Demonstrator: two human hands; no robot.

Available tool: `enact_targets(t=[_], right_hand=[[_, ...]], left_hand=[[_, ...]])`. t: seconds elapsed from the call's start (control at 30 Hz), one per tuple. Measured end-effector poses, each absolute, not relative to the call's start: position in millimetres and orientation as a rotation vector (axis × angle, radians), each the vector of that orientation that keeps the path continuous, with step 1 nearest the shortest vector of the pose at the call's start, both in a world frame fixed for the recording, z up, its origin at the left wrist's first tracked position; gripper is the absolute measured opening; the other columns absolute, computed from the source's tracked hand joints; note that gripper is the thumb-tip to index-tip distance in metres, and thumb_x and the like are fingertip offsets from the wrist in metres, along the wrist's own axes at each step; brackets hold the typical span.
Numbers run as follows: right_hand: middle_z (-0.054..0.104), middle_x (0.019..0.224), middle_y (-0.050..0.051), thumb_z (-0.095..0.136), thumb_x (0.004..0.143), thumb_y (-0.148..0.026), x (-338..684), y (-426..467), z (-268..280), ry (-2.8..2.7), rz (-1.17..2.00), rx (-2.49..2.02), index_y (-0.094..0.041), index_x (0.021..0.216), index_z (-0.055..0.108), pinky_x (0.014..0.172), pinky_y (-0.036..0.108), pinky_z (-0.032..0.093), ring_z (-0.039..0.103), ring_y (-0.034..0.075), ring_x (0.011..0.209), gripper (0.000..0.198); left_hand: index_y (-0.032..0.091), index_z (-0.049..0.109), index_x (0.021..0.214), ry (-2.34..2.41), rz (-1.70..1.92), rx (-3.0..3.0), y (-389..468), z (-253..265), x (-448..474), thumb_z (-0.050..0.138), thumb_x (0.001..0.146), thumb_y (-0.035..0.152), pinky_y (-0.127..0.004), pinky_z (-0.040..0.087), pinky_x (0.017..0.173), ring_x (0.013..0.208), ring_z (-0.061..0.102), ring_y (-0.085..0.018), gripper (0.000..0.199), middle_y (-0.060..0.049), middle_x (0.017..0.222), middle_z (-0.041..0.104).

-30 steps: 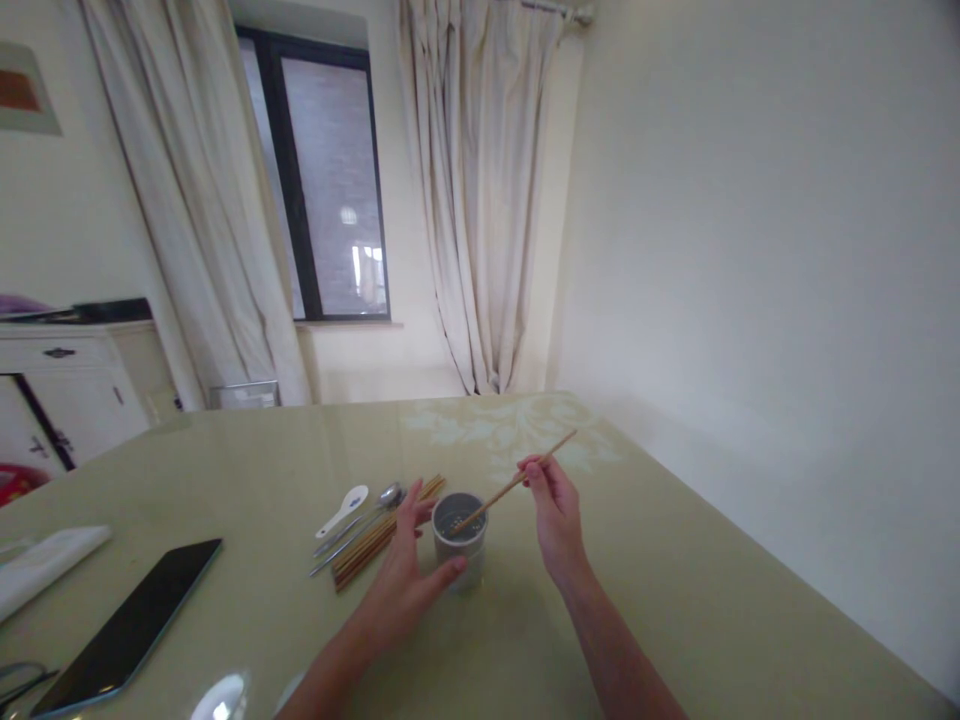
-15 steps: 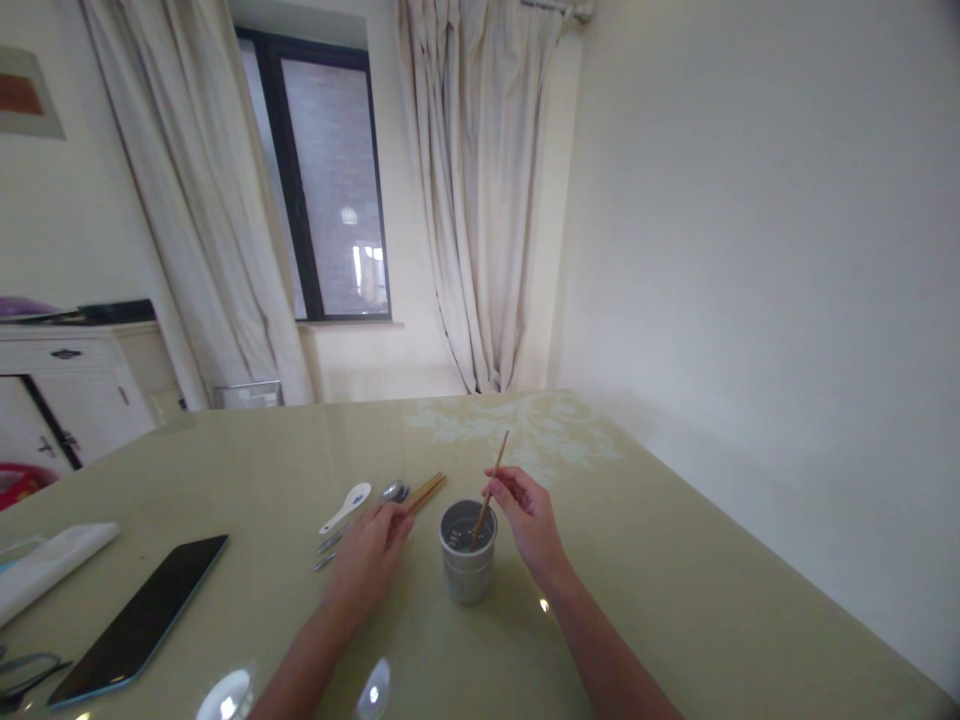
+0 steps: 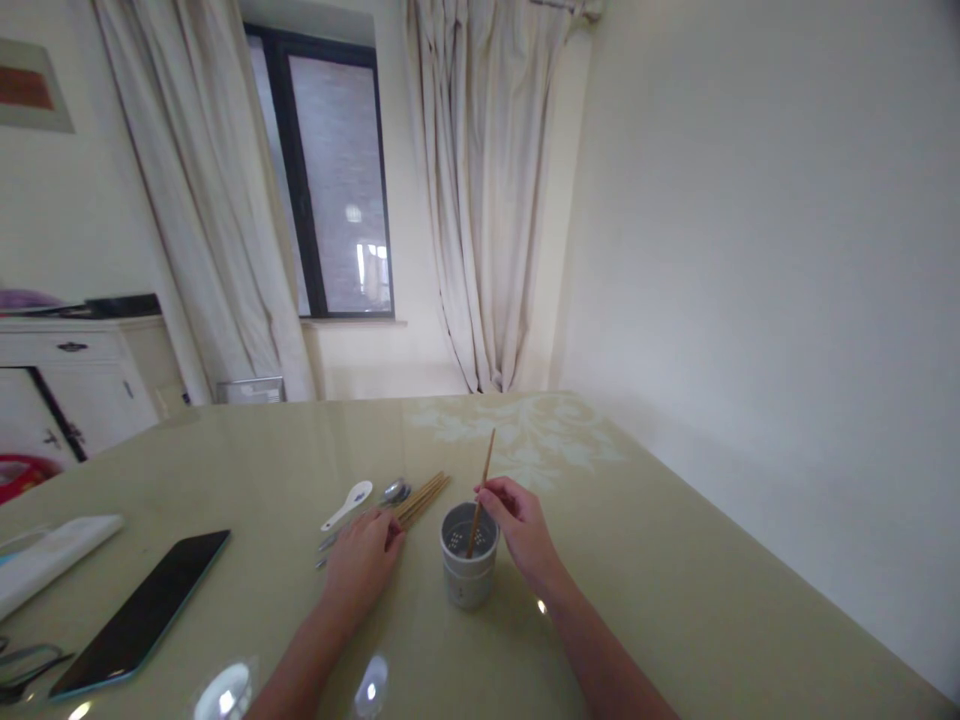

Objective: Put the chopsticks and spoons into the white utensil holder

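A single wooden chopstick point(image 3: 486, 468) is pinched between the thumb and fingers of my right hand point(image 3: 520, 520). Its lower end is inside a grey utensil holder point(image 3: 469, 580) with small holes in its bottom, and it leans slightly to the right at the top. Left of the holder, my left hand point(image 3: 366, 552) lies low over the table, fingers curled on the near ends of several wooden chopsticks point(image 3: 424, 498). A white ceramic spoon point(image 3: 352, 502) and metal spoons point(image 3: 394, 490) lie beyond that hand, their handles partly covered by it.
A dark tablet-like device point(image 3: 146, 610) lies on the glossy green table point(image 3: 720, 600) at left. Beside it are a white object point(image 3: 56, 560) and dark-handled scissors point(image 3: 30, 665), cut off by the frame. A plain wall point(image 3: 750, 250) borders the table's right side.
My right hand has shifted a little left and lower with the chopstick, which stands more upright. Beside my left hand, the lying chopsticks look more spread out.
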State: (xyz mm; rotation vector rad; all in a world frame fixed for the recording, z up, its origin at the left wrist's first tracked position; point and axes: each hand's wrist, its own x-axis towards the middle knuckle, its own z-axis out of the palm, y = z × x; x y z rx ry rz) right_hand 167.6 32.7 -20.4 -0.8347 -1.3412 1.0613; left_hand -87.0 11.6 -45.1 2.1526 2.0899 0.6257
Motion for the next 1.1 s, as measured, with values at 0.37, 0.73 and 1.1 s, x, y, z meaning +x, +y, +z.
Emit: enact_targets(t=[0.37,0.73,1.1], right_hand=[[0.081,0.079,0.005,0.092,0.065,-0.058,156.0,41.4,-38.2,-1.245,1.268,-0.917,-0.021,0.081,0.082,0.076,0.041,0.059,0.076,0.028,0.077,0.041],[0.081,0.086,0.008,0.082,0.078,-0.067,174.1,53.8,-23.4,-0.995,1.01,-0.911,-0.021,0.092,0.069,0.071,0.035,0.058,0.077,0.025,0.078,0.05],[0.077,0.075,0.005,0.086,0.08,-0.058,217.3,45.9,12.6,-0.988,0.86,-0.798,-0.02,0.09,0.075,0.062,0.031,0.052,0.07,0.019,0.066,0.041]], left_hand=[[0.025,0.065,0.097,1.632,1.146,2.015,1.0,-39.2,-46.2,0.045,0.102,0.042,-0.039,0.054,0.082,0.091,0.072,-0.027,0.026,-0.007,0.1,0.076],[0.022,0.074,0.103,1.442,1.438,1.775,0.0,-32.4,-39.2,0.042,0.105,0.056,-0.044,0.057,0.093,0.1,0.072,-0.028,0.046,-0.01,0.104,0.078],[0.021,0.072,0.121,1.145,1.239,1.493,-20.3,-19.6,-19.5,0.031,0.104,0.073,-0.045,0.059,0.102,0.111,0.073,-0.027,0.068,-0.011,0.123,0.079]])
